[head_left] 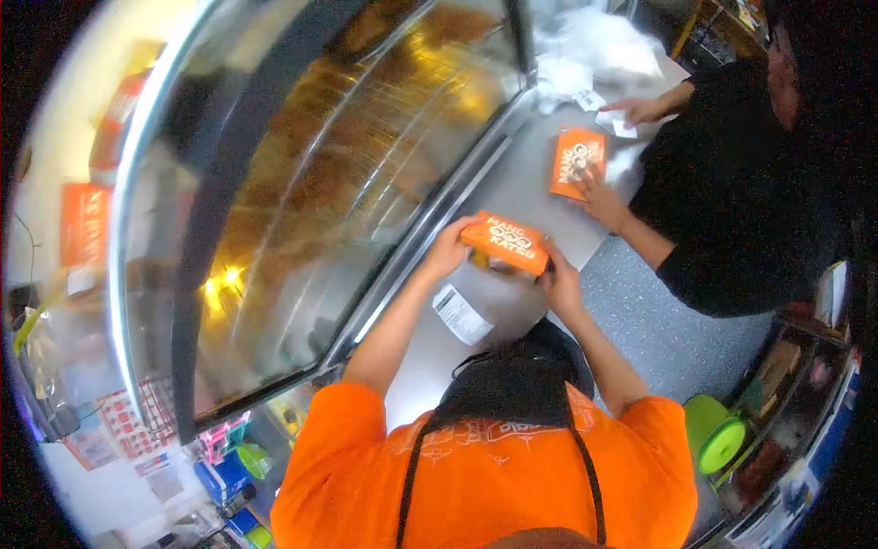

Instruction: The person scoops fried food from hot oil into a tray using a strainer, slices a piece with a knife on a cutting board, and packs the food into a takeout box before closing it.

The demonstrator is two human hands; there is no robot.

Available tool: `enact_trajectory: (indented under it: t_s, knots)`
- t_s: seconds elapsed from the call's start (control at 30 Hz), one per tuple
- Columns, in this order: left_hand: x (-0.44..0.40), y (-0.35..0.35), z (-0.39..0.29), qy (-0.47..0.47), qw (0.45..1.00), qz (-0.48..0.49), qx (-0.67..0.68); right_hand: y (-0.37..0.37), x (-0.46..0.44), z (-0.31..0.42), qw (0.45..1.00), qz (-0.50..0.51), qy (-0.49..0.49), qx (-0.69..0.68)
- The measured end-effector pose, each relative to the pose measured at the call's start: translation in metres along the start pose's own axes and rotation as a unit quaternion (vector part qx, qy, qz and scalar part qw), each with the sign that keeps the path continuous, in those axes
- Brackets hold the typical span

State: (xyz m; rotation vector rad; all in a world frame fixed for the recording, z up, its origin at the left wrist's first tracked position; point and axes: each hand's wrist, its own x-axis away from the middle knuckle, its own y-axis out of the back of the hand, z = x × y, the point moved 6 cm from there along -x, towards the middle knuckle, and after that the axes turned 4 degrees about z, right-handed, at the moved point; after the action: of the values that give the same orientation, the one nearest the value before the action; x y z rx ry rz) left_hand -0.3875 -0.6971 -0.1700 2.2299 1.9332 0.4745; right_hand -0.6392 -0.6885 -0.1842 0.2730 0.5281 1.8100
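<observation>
An orange box (pixel 508 243) with white lettering is held between my two hands, above a metal counter (pixel 412 366). My left hand (pixel 448 249) grips the box's left end. At its right end, my right hand (pixel 560 282) is closed on the edge. A white printed paper slip (pixel 462 314) lies on the counter below the box, nearer to my body. Something yellowish shows just under the box, too blurred to make out.
A co-worker in dark clothing (pixel 732 183) stands at the right, one hand on a second orange box (pixel 576 163), the other on a small white paper (pixel 617 123). A glass display case (pixel 338 183) borders the counter's left. Plastic bags (pixel 604 46) lie beyond.
</observation>
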Motion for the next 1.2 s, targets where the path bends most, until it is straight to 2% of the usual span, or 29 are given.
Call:
enact_trajectory:
  t_s: [0.03, 0.1, 0.13, 0.2, 0.23, 0.27, 0.3, 0.33, 0.37, 0.4, 0.43, 0.53, 0.57, 0.63, 0.7, 0.77, 0.8, 0.87, 0.97, 1.03, 1.1, 1.13, 1.2]
  knots:
    - [0.003, -0.001, -0.002, 0.008, 1.000, 0.006, -0.004, 0.004, -0.004, 0.008, 1.000, -0.001, 0.001, -0.002]
    - [0.016, -0.006, 0.003, 0.044, 0.998, 0.007, -0.037, 0.003, -0.006, 0.015, 0.996, 0.041, -0.059, -0.047]
    - [0.019, -0.009, 0.002, 0.046, 0.998, 0.000, -0.037, 0.003, -0.008, 0.014, 0.996, 0.047, -0.054, -0.048]
    - [0.029, -0.015, 0.004, 0.035, 0.996, -0.012, -0.077, 0.007, -0.010, 0.024, 0.999, 0.011, 0.042, -0.023]
    - [0.035, -0.018, 0.017, 0.042, 0.994, 0.003, -0.104, 0.004, -0.010, 0.023, 0.999, 0.020, 0.045, -0.022]
    - [0.042, -0.019, 0.028, 0.050, 0.994, -0.004, -0.099, -0.001, -0.007, 0.015, 0.996, 0.036, 0.007, -0.082]
    - [0.046, -0.024, 0.027, 0.006, 0.992, 0.010, -0.130, -0.005, -0.005, 0.006, 0.988, 0.052, -0.032, -0.142]
    - [0.048, -0.024, 0.016, -0.046, 0.985, 0.021, -0.163, -0.003, -0.005, 0.008, 0.988, 0.057, -0.024, -0.138]
    - [0.053, -0.025, 0.016, -0.044, 0.986, 0.014, -0.160, -0.005, -0.003, 0.006, 0.995, 0.076, 0.008, -0.067]
    - [0.059, -0.028, 0.000, -0.042, 0.974, 0.037, -0.220, -0.006, -0.003, 0.006, 0.995, 0.094, 0.039, 0.004]
    - [0.061, -0.032, -0.007, -0.039, 0.957, 0.062, -0.280, -0.005, -0.007, 0.006, 0.994, 0.098, 0.039, 0.005]
    - [0.056, -0.046, 0.012, -0.059, 0.951, 0.074, -0.293, -0.005, -0.018, 0.000, 0.983, 0.156, 0.062, 0.076]
    - [0.053, -0.050, 0.012, -0.068, 0.949, 0.079, -0.299, -0.001, -0.020, 0.000, 0.986, 0.156, 0.057, 0.028]
    - [0.030, -0.043, 0.006, 0.020, 0.953, 0.099, -0.287, 0.006, -0.026, 0.004, 0.989, 0.143, 0.044, -0.017]
    - [0.011, -0.043, 0.019, 0.012, 0.949, 0.130, -0.286, 0.006, -0.022, 0.005, 0.971, 0.200, -0.082, -0.101]
    - [0.008, -0.040, -0.014, 0.082, 0.944, 0.161, -0.276, -0.009, -0.009, -0.018, 0.980, 0.172, -0.069, -0.069]
    - [0.008, -0.042, -0.008, 0.077, 0.944, 0.164, -0.277, -0.009, -0.009, -0.018, 0.984, 0.157, -0.060, -0.055]
    - [0.010, -0.047, 0.001, -0.035, 0.939, 0.165, -0.301, 0.000, -0.012, -0.003, 0.988, 0.133, -0.063, -0.052]
    - [0.015, -0.051, 0.027, 0.010, 0.932, 0.182, -0.312, -0.014, 0.000, -0.001, 0.983, 0.126, -0.085, -0.105]
    - [0.021, -0.050, 0.026, -0.009, 0.936, 0.177, -0.304, -0.023, 0.012, -0.002, 0.977, 0.129, -0.095, -0.144]
    - [0.022, -0.049, 0.026, -0.028, 0.940, 0.166, -0.297, -0.024, 0.016, 0.014, 0.988, 0.150, 0.028, -0.002]
    - [0.022, -0.049, 0.027, -0.020, 0.930, 0.172, -0.323, -0.019, 0.012, 0.025, 0.988, 0.149, 0.028, -0.003]
    - [0.025, -0.047, 0.033, -0.007, 0.921, 0.175, -0.349, -0.024, 0.014, 0.025, 0.943, 0.283, -0.124, 0.123]
